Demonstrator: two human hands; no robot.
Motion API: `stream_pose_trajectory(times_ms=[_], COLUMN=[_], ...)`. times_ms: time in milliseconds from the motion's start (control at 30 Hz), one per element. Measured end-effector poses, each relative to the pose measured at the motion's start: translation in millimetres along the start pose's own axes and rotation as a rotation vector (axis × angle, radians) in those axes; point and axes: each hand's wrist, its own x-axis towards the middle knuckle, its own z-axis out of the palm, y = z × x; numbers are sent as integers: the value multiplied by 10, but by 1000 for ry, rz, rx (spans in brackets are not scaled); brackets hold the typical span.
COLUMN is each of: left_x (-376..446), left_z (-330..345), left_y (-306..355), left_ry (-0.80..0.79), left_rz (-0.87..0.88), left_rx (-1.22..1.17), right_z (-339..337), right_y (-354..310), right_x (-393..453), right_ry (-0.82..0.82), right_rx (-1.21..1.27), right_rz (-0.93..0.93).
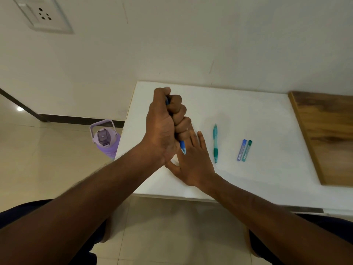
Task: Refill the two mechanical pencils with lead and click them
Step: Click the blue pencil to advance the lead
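My left hand (164, 127) is closed in a fist around a blue mechanical pencil (182, 147), thumb over its top end, tip pointing down. The pencil's tip rests against my right hand (193, 163), which lies flat and open on the white table (257, 115) under the fist. A teal mechanical pencil (215, 143) lies on the table to the right of my hands. Further right lie a blue lead case (241, 150) and a green lead case (247, 150), side by side and touching.
A wooden board (328, 134) covers the table's right end. A purple water bottle (106, 139) stands on the tiled floor left of the table. The wall behind has a socket plate (43, 14).
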Motion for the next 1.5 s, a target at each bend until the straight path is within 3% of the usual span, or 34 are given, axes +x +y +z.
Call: stream_pose_trajectory(times_ms=[333, 900, 1500], left_x=[-14, 5, 12], left_z=[-2, -23, -53], left_y=[52, 67, 95], left_ry=[-86, -14, -44], left_rz=[-29, 24, 44], left_rx=[-70, -41, -106], right_z=[47, 83, 124], right_y=[14, 26, 36], right_x=[22, 25, 42], right_ry=[-1, 57, 74], right_rx=[-46, -45, -66], right_rz=[0, -17, -15])
